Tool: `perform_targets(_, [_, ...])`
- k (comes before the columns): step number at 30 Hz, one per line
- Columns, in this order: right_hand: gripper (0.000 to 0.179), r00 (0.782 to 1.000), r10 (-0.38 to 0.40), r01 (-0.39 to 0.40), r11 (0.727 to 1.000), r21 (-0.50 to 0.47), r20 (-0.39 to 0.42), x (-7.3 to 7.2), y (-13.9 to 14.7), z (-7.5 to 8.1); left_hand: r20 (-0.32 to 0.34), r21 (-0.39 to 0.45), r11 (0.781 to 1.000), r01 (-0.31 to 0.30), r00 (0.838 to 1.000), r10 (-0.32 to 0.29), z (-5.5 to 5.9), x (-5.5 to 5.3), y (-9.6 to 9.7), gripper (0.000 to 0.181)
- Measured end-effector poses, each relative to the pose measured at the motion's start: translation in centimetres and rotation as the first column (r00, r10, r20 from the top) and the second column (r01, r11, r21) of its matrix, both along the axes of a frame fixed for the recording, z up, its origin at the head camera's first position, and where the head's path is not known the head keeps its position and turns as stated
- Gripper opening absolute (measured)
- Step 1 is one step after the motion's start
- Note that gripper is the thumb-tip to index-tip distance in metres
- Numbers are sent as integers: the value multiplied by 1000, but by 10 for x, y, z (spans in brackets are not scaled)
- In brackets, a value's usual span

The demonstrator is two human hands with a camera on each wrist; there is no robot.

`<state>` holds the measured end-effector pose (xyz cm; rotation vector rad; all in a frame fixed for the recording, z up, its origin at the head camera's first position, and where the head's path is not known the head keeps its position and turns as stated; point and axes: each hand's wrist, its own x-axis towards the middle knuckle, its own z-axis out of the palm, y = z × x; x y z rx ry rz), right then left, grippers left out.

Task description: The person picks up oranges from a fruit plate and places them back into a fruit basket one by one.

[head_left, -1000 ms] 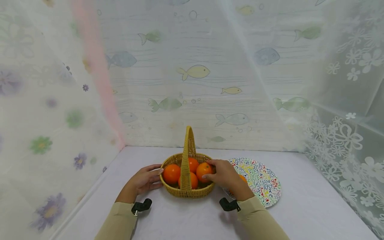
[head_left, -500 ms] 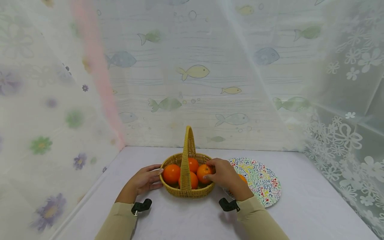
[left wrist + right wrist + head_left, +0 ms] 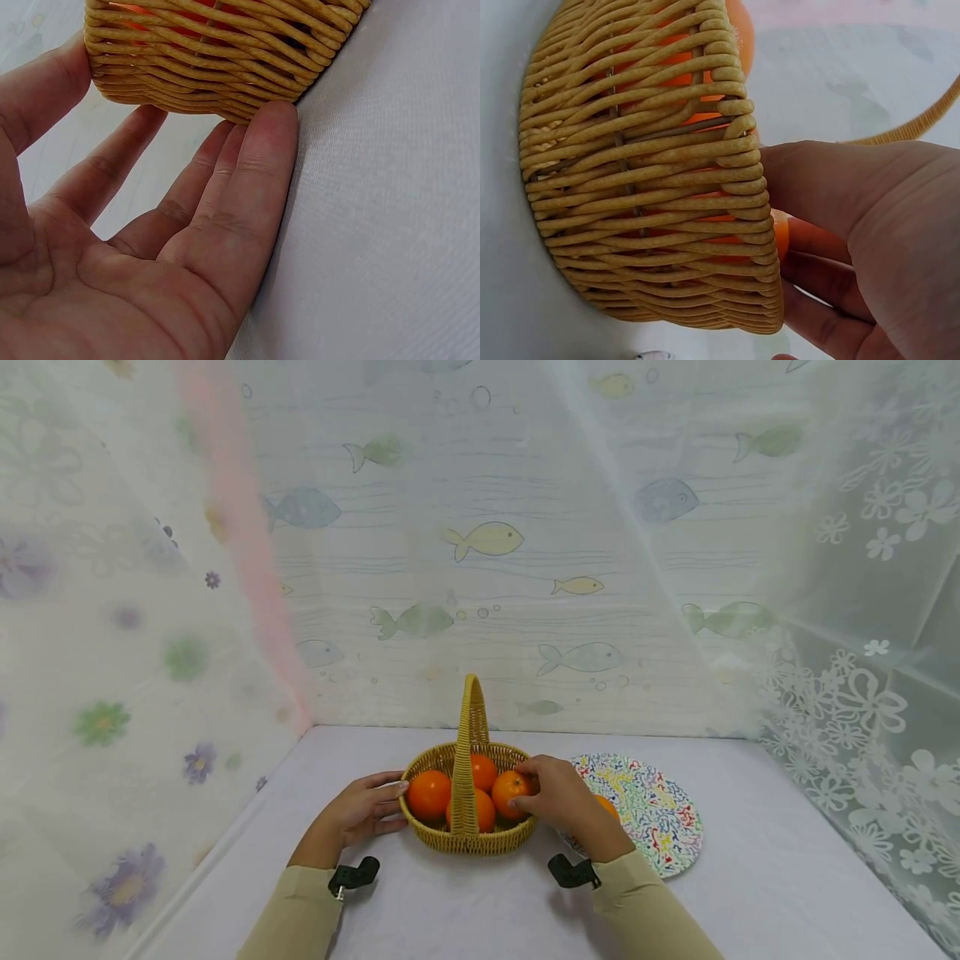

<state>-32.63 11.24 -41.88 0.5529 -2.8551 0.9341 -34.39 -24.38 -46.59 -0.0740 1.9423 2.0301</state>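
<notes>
A yellow woven basket [image 3: 468, 842] with a tall arched handle stands on the table and contains several oranges. My left hand [image 3: 365, 810] rests against its left side, fingers extended; the left wrist view shows fingertips [image 3: 270, 124] touching the weave [image 3: 202, 67]. Over the right rim, my right hand [image 3: 561, 797] reaches in and holds the rightmost orange [image 3: 510, 792] between thumb and fingers. In the right wrist view the basket wall [image 3: 652, 180] hides most of that grip. Another orange [image 3: 606, 807] lies on the round patterned plate [image 3: 652, 818], partly covered by my right hand.
The table [image 3: 457, 910] has a white cloth. Behind it hangs a sheet [image 3: 487, 610] printed with fish, and sheer curtains with flowers close off the left and right sides. The plate lies right of the basket, partly under my right forearm.
The orange in my right hand has sunk slightly in the basket, and the thumb has shifted a little with it. My left hand, the basket and the plate stay put.
</notes>
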Motion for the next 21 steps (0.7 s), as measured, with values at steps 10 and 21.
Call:
perform_targets(10, [48, 1000, -3, 2, 1000, -15, -15, 0, 2, 1, -6, -3, 1000, -12, 1000, 12, 0, 1, 1, 64])
perform_targets(21, [42, 999, -2, 1, 1000, -16, -32, 0, 5, 4, -5, -7, 1000, -6, 1000, 6, -1, 1, 0, 64])
